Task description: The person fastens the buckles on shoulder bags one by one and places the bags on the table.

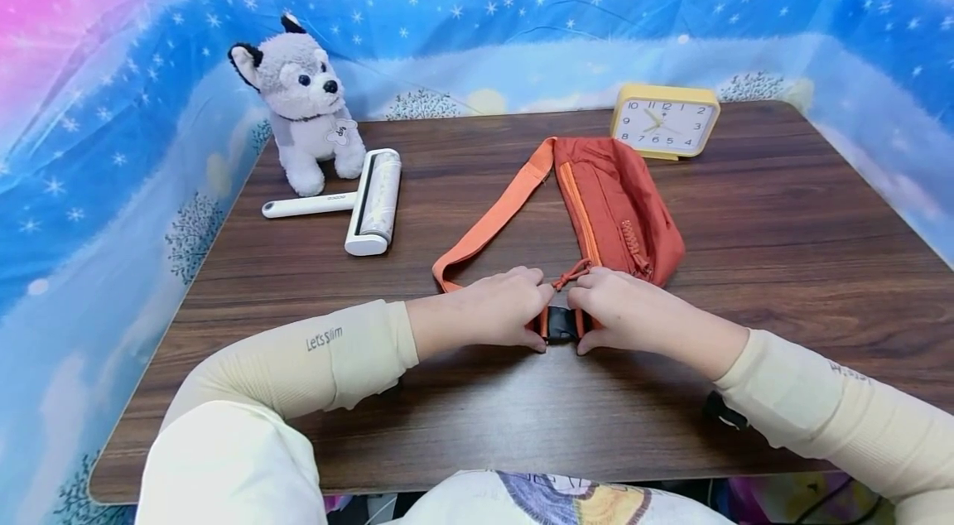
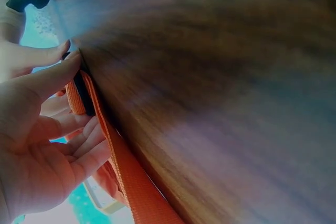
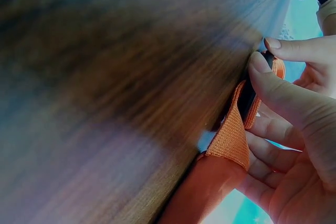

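A rust-red waist bag [image 1: 622, 206] lies on the table, its orange strap [image 1: 495, 223] looping out to the left. At the near end of the strap is a black buckle [image 1: 561, 325], with both halves together between the two hands. My left hand [image 1: 495, 308] pinches the buckle's left side by the webbing, thumb at the near edge. From the other side my right hand [image 1: 633, 311] pinches its right end in the same way. In the left wrist view, the strap [image 2: 123, 166] runs from under the fingers. An orange cord pull [image 1: 572, 272] lies just beyond the buckle.
A grey-and-white plush dog [image 1: 309, 107] sits at the back left. In front of it lies a white lint roller [image 1: 376, 202]. A yellow clock [image 1: 666, 121] stands behind the bag. The wooden table's [image 1: 462, 417] near edge is close to the person's body.
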A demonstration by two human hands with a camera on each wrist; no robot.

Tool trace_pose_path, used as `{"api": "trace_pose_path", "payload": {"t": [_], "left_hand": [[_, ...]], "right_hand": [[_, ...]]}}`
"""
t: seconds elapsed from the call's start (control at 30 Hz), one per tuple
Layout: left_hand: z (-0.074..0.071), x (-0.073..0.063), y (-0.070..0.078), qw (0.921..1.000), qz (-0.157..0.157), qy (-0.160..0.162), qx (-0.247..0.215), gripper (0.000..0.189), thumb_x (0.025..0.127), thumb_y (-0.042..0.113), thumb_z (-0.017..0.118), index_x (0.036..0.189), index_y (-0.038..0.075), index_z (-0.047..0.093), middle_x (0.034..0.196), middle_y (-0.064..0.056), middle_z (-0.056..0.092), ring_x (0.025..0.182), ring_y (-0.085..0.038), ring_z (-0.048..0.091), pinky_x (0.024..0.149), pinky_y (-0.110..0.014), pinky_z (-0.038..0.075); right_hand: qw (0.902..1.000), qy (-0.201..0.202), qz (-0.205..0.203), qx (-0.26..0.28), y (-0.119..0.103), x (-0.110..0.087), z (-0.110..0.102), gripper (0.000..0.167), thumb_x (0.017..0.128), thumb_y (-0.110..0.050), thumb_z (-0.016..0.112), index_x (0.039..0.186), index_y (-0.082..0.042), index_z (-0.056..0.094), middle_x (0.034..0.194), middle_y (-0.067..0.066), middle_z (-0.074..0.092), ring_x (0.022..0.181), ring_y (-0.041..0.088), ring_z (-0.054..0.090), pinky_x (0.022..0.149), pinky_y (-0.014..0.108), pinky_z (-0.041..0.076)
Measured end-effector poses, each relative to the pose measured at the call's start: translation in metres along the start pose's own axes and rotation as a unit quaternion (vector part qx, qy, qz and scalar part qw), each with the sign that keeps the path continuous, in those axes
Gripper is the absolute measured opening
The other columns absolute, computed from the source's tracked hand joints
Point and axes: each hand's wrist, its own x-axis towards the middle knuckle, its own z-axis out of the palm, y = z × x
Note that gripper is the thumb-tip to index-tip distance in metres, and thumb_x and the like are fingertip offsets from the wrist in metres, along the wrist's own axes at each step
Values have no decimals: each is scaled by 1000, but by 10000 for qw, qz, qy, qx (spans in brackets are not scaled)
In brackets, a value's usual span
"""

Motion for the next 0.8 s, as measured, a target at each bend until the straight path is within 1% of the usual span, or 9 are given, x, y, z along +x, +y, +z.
{"api": "trace_pose_path", "payload": {"t": [0.17, 0.37, 0.47, 0.57, 0.67, 0.8], "left_hand": [[0, 0, 0, 10000, -28, -33, -36, 57, 79, 50, 70, 115, 7, 58, 88, 1, 44, 80, -14, 43, 66, -26, 40], [-1, 0, -1, 9998, -73, -113, -127, 56, 79, 49, 71, 115, 8, 56, 89, 1, 44, 81, -14, 43, 64, -26, 40], [-1, -1, -1, 9998, -67, -89, -162, 55, 79, 50, 70, 114, 8, 56, 89, 1, 44, 81, -14, 43, 65, -26, 40], [-1, -3, -1, 9999, 7, 21, -128, 57, 79, 54, 67, 111, 8, 57, 88, 1, 44, 80, -14, 44, 66, -26, 40], [0, -4, -1, 9997, 55, 205, -152, 56, 80, 58, 62, 106, 9, 58, 86, 1, 45, 77, -14, 45, 63, -26, 40], [0, -5, -4, 9984, 5, 388, -406, 53, 84, 62, 54, 99, 11, 58, 83, 2, 45, 74, -14, 45, 58, -26, 40]], "right_hand": [[10000, -30, 14, -30, 0, 0, -1, 39, 65, -36, 85, 77, -11, 57, 75, -3, 50, 69, 16, 50, 61, 32, 43], [9999, -50, 41, -81, 0, 1, -1, 39, 64, -35, 86, 76, -11, 57, 73, -3, 50, 68, 15, 50, 60, 31, 43], [9999, 7, 41, -109, 0, 1, -2, 39, 64, -36, 85, 76, -11, 58, 74, -3, 50, 68, 15, 51, 60, 32, 43], [9998, 190, 12, -112, -1, -1, -2, 40, 66, -40, 84, 78, -11, 60, 75, -3, 51, 69, 15, 51, 61, 32, 44], [9990, 442, -13, -106, -1, -2, -2, 40, 70, -43, 80, 80, -10, 62, 76, -2, 53, 70, 15, 51, 62, 31, 44], [9969, 781, -39, -96, 1, -2, -4, 34, 75, -39, 77, 85, -9, 65, 77, -2, 54, 71, 13, 51, 63, 31, 44]]}}
